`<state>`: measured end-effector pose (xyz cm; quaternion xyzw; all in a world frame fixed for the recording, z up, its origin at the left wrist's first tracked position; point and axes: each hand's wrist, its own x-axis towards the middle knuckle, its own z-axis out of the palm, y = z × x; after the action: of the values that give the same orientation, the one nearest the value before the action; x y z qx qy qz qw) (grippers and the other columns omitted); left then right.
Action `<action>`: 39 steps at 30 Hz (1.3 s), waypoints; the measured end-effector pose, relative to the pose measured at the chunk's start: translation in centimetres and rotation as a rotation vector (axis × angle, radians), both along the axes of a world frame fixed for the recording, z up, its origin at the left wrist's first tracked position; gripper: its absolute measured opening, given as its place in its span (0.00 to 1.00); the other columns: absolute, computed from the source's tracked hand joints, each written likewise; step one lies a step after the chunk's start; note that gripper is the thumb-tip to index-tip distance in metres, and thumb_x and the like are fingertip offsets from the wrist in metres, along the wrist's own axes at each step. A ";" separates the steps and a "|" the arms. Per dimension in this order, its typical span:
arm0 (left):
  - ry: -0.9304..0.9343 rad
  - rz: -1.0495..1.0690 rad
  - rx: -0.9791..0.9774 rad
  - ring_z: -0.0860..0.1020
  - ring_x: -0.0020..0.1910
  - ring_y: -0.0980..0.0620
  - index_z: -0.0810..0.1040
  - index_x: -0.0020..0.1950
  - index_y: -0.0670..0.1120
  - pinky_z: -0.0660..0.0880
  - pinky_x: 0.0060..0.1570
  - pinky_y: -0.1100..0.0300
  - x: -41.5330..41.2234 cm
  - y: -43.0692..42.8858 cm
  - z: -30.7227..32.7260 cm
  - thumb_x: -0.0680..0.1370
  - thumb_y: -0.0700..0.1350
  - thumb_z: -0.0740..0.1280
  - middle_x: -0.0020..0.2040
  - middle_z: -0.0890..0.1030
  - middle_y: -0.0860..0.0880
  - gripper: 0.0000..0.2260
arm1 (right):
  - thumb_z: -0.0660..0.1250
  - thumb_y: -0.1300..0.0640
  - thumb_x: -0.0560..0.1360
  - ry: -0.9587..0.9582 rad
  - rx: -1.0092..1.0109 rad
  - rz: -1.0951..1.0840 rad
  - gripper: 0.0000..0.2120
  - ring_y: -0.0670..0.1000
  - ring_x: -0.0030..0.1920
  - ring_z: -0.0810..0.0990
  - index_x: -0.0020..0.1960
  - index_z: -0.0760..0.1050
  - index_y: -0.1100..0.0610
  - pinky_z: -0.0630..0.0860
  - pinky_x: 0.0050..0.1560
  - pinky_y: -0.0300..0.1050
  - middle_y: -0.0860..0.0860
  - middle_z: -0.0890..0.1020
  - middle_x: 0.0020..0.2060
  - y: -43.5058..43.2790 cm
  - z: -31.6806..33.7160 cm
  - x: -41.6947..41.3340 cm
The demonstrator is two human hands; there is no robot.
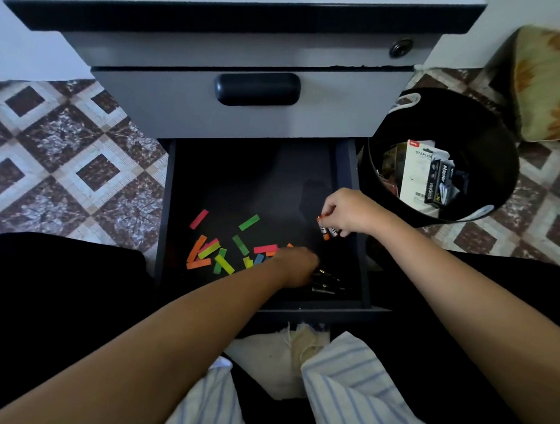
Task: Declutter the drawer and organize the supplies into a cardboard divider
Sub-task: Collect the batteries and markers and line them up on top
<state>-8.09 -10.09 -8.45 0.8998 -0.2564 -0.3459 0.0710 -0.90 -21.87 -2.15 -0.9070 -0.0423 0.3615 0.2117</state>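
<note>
1. Orange, green, pink and yellow paper strips (210,256) lie scattered on the dark bottom of the open drawer (331,308), mostly toward its front edge and left of middle. They look feather-light, limp and flat, so I judge they are better swept into a pile or pinched by one end than picked up one at a time from above.
2. The right grip (347,212) is clenched round a small bundle of batteries (328,232) near the drawer's right edge, with orange ends poking out below the fingers. Batteries are hard, smooth and dense for their size (apt to roll, or slide out of a loose bundle), so holding them across their middles seems right.
3. The left grip (296,266) reaches toward the front right corner, over several slim dark items (328,283) with metallic tips. It is too dark to say what they are, and I cannot tell whether the fingers have closed on any.
4. A black bin (492,143) stands on the floor just beside the drawer's right edge, with stapler packaging (418,177) inside.
5. No cardboard divider is in view, so the sorting stage seems not yet begun.
</note>
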 end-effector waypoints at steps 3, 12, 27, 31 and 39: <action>0.006 -0.032 0.024 0.75 0.58 0.42 0.74 0.59 0.38 0.72 0.51 0.52 0.2 -0.3 0.1 0.79 0.40 0.61 0.59 0.76 0.39 0.11 | 0.69 0.57 0.73 0.024 0.105 -0.075 0.04 0.57 0.43 0.84 0.40 0.75 0.52 0.82 0.44 0.48 0.56 0.82 0.42 -0.3 -0.4 -0.2; 0.098 0.174 -0.068 0.74 0.60 0.42 0.75 0.59 0.39 0.71 0.55 0.54 0.8 1.2 0.9 0.77 0.42 0.62 0.60 0.76 0.40 0.12 | 0.70 0.61 0.73 -0.003 0.352 -0.197 0.01 0.58 0.45 0.83 0.44 0.79 0.58 0.81 0.49 0.53 0.59 0.82 0.42 -0.2 2.2 -0.2; -0.138 0.901 -0.803 0.75 0.29 0.64 0.77 0.42 0.46 0.71 0.33 0.70 6.3 13.4 22.9 0.77 0.40 0.67 0.35 0.77 0.50 0.04 | 0.71 0.59 0.72 -0.350 0.744 -0.206 0.05 0.46 0.35 0.78 0.39 0.78 0.52 0.75 0.27 0.34 0.50 0.80 0.35 5.4 20.3 3.0; -0.314 0.958 -0.837 0.74 0.32 0.58 0.77 0.42 0.42 0.71 0.31 0.70 8.1 15.1 27.5 0.76 0.39 0.67 0.34 0.76 0.49 0.04 | 0.70 0.59 0.73 -0.445 0.708 -0.166 0.07 0.47 0.37 0.76 0.36 0.76 0.54 0.76 0.29 0.38 0.49 0.77 0.33 8.3 23.9 5.1; -0.421 1.090 -0.664 0.76 0.33 0.49 0.76 0.36 0.39 0.74 0.33 0.61 12.9 15.3 29.5 0.73 0.36 0.68 0.38 0.78 0.41 0.06 | 0.69 0.57 0.72 -0.594 0.294 -0.096 0.08 0.49 0.30 0.74 0.40 0.73 0.60 0.69 0.28 0.37 0.53 0.77 0.35 13.9 26.1 9.9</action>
<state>4.84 5.22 21.05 0.8791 0.1335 0.0196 0.4571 9.01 -8.00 23.92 -0.9335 -0.1108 0.0609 0.3354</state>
